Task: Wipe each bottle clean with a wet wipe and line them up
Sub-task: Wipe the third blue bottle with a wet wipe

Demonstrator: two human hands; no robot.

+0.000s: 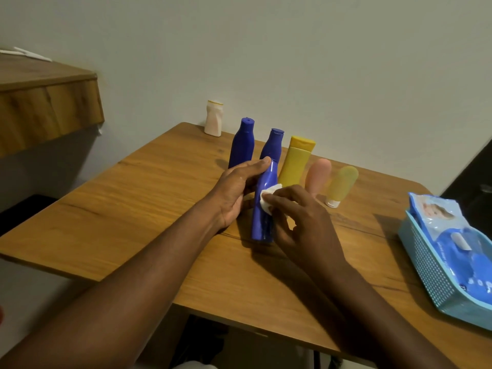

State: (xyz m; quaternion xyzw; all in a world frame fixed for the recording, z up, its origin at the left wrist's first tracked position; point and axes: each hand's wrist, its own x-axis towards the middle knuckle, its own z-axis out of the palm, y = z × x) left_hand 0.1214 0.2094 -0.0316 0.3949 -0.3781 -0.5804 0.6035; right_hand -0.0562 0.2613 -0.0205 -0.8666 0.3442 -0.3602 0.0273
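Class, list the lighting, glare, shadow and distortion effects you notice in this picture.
Head view: dim, warm light; glare streaks the tilted blue bottle; the wipe is brightest; the basket throws a soft shadow leftward on the table; the yellow bottle appears to lean, likely wide-angle distortion.

Nothing legible anywhere. Only faint white lettering on the blue wipes pack (452, 235) in the teal basket (426, 270), right edge of the frame, too blurred to make out.
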